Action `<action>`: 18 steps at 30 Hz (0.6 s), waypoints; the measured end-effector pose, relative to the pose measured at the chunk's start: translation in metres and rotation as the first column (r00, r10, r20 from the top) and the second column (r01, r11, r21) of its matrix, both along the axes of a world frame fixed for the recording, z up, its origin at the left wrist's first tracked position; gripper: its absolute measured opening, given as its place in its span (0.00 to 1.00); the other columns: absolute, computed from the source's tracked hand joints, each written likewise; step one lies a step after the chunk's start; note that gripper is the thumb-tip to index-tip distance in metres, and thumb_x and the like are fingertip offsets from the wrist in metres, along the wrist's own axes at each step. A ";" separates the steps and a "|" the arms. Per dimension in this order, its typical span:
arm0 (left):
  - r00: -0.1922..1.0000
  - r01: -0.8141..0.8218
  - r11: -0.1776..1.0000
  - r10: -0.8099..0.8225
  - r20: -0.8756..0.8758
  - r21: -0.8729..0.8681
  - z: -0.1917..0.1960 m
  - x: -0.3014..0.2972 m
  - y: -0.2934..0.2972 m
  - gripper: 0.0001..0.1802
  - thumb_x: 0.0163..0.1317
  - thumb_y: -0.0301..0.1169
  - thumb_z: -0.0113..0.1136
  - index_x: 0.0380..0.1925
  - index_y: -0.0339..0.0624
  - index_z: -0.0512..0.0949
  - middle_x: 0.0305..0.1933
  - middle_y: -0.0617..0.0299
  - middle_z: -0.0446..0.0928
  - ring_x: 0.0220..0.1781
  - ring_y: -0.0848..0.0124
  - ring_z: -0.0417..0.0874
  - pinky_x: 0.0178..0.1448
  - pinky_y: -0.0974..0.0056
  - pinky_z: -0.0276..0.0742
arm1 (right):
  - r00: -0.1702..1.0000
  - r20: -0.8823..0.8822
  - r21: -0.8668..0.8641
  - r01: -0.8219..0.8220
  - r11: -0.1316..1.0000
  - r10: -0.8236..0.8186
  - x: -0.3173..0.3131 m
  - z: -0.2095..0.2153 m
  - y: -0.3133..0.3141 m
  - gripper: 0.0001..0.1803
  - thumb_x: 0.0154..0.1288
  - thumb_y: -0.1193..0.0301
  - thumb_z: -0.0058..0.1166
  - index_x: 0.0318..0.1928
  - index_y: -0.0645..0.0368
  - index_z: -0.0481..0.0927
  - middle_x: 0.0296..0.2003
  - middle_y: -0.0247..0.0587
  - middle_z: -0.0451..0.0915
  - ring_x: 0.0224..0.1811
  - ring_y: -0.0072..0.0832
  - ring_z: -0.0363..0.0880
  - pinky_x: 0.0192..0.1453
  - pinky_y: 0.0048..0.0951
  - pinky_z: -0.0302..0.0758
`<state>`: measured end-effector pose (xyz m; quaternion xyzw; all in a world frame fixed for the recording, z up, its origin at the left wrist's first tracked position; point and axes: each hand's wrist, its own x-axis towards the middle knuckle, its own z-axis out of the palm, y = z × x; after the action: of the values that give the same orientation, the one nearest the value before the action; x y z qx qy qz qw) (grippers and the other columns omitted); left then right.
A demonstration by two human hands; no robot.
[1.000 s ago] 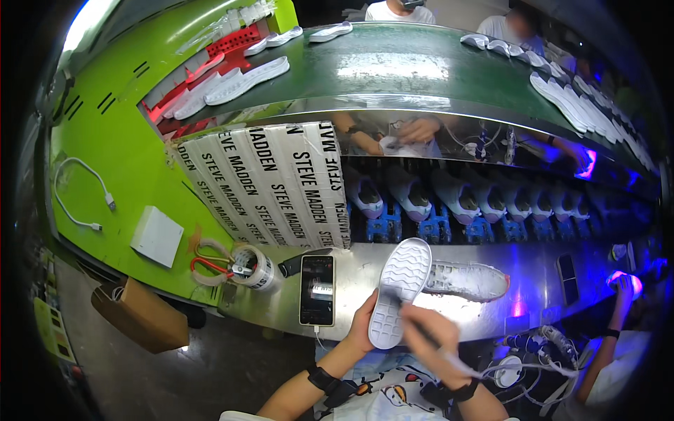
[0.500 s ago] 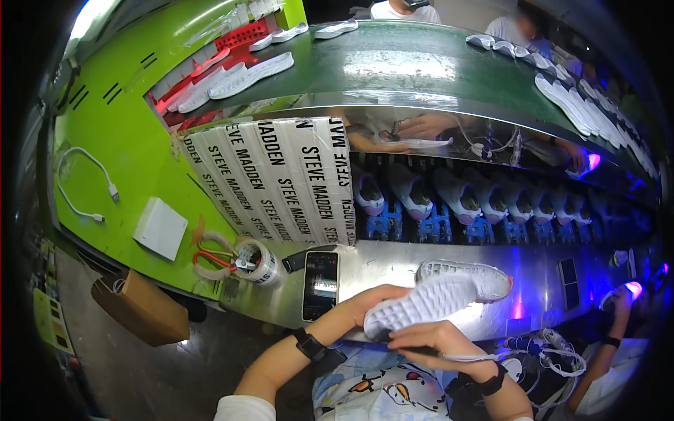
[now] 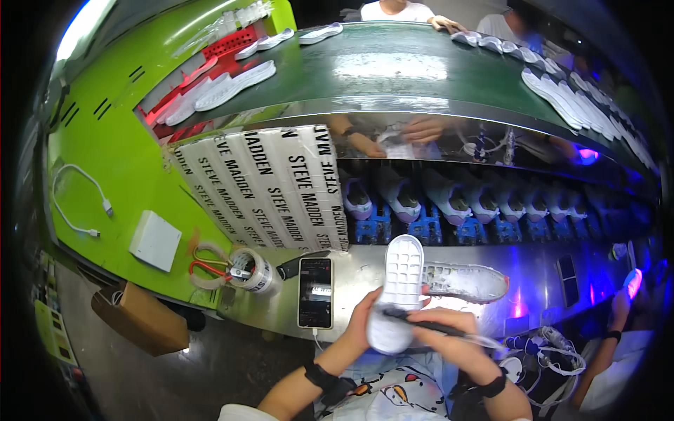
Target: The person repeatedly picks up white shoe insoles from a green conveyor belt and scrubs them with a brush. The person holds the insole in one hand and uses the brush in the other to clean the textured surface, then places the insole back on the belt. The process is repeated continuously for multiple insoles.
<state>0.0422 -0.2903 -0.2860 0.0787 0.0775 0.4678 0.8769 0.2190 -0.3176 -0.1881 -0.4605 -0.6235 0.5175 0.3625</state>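
One white sole (image 3: pixel 401 291) rests in the left hand (image 3: pixel 361 321), which is curled around its edge. Just beside it, the right hand (image 3: pixel 455 342) pinches a slim black tool (image 3: pixel 437 327).

One held sole (image 3: pixel 404 264); one black tool (image 3: pixel 444 327); one paper bag (image 3: pixel 149 319).

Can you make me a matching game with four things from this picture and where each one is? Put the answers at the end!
Things:
1. white rubber sole with a grid pattern
2. slim black stick-shaped tool
3. small white square box
4. pale-rimmed rectangular phone with a dark screen

Places:
A. on the bright green surface
B. in the right hand
C. on the shiny silver metal bench
D. in the left hand

Right pairs: 1-D, 2-B, 3-A, 4-C
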 end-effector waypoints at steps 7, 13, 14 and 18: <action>0.951 -0.019 0.987 0.067 0.301 -0.157 -0.033 0.028 0.004 0.29 0.65 0.47 0.43 0.62 0.44 0.64 0.60 0.52 0.70 0.56 0.55 0.72 0.58 0.45 0.71 | 0.985 0.126 0.527 0.035 0.849 -0.119 -0.016 -0.025 0.010 0.11 0.51 0.81 0.60 0.38 0.62 0.83 0.34 0.46 0.83 0.33 0.36 0.83 0.40 0.28 0.78; 0.968 -0.212 0.958 0.233 0.090 -0.191 -0.005 0.033 0.009 0.37 0.62 0.50 0.48 0.65 0.37 0.58 0.60 0.48 0.67 0.56 0.57 0.69 0.62 0.52 0.69 | 0.987 0.039 0.304 0.138 0.943 -0.157 -0.009 -0.012 0.011 0.09 0.57 0.79 0.59 0.40 0.65 0.82 0.36 0.48 0.83 0.36 0.31 0.84 0.43 0.27 0.79; 0.946 -0.119 0.953 0.194 0.261 -0.277 -0.009 0.032 0.007 0.39 0.61 0.49 0.51 0.64 0.31 0.58 0.58 0.47 0.67 0.56 0.57 0.69 0.61 0.52 0.70 | 0.999 0.043 0.369 0.005 0.929 -0.022 -0.013 -0.017 0.001 0.08 0.57 0.78 0.59 0.39 0.65 0.82 0.34 0.47 0.84 0.34 0.30 0.84 0.41 0.26 0.78; 0.969 -0.060 0.988 0.092 0.228 -0.143 -0.023 0.018 0.014 0.42 0.62 0.51 0.45 0.65 0.27 0.54 0.56 0.43 0.69 0.55 0.56 0.75 0.61 0.57 0.72 | 0.973 -0.219 -0.329 -0.148 0.932 0.077 -0.007 -0.020 -0.013 0.10 0.65 0.73 0.54 0.41 0.65 0.83 0.32 0.40 0.84 0.34 0.19 0.81 0.39 0.21 0.77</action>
<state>0.0598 -0.2761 -0.3092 -0.0395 0.0080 0.5007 0.8647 0.2122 -0.3305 -0.2080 -0.4250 -0.5091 0.6824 0.3075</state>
